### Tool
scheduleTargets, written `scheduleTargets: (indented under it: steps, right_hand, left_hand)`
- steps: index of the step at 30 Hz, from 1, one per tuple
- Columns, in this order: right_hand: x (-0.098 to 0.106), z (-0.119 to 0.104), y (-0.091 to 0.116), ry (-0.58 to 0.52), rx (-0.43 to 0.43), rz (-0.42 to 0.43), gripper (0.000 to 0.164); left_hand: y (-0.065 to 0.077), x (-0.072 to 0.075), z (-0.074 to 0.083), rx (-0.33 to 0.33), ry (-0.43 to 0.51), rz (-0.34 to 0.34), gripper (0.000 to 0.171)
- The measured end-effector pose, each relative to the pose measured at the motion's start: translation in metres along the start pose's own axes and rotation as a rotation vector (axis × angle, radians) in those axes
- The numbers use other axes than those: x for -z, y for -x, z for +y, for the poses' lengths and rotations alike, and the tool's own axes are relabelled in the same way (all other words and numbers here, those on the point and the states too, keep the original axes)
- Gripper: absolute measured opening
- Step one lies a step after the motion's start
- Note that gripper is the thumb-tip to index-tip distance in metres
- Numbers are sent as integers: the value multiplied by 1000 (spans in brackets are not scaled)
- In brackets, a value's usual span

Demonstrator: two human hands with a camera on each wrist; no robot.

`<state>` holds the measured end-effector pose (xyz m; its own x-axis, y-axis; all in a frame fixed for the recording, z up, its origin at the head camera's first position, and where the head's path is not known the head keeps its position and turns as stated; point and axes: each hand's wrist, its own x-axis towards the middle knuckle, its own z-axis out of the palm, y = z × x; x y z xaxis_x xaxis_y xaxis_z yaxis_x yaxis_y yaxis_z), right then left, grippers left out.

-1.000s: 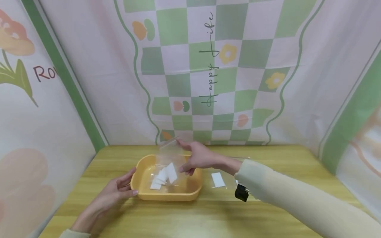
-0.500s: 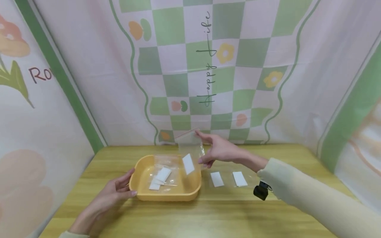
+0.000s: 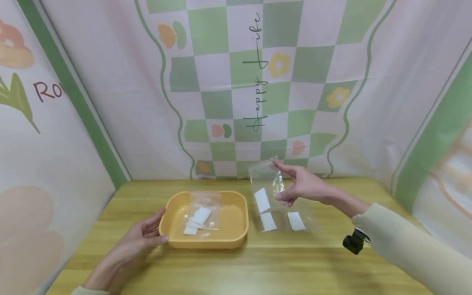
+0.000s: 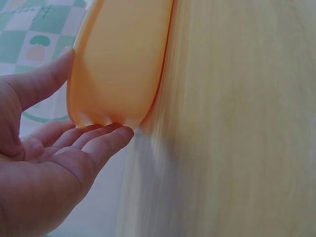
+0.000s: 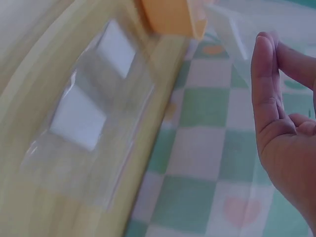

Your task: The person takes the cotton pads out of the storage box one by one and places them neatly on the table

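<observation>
- Head view: the left hand [image 3: 140, 239] grasps the left end of a yellow rectangular tray [image 3: 234, 223], thumb near the front corner, fingers against the end wall.
- The right hand [image 3: 304, 184] grasps the right edge of a clear zip bag [image 3: 266, 178], which hangs upright just beyond the tray's right end; a white rectangular card [image 3: 262, 200] sits low inside it.
- Whether the lower edge of this bag touches anything beneath cannot be told.
- Inside the tray, toward its left half, clear bags [image 3: 204, 198] overlap, with white cards [image 3: 202, 214] within; their exact number is unclear.
- Right of the tray, clear packaging [image 3: 311, 219] lies flat on the wood-grain table [image 3: 221, 270], holding two white rectangles [image 3: 296, 221] set side by side.
- A black device [image 3: 354, 242] is fixed at the right wrist, beside a pale sleeve [image 3: 416, 241].
- Behind the table hangs a green-and-white checked cloth [image 3: 214, 32] lettered "Happy Life".
</observation>
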<state>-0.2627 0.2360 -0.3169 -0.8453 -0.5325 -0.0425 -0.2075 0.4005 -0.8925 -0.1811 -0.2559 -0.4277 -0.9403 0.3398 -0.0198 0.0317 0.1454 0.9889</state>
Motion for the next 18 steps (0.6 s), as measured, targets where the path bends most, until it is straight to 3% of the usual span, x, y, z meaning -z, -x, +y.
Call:
scheduleTargets:
  steps: [18]
  right_hand:
    - [59,73,58,-21,-99,23,114]
  left_hand:
    - [0,-2,0,14,17,2,95]
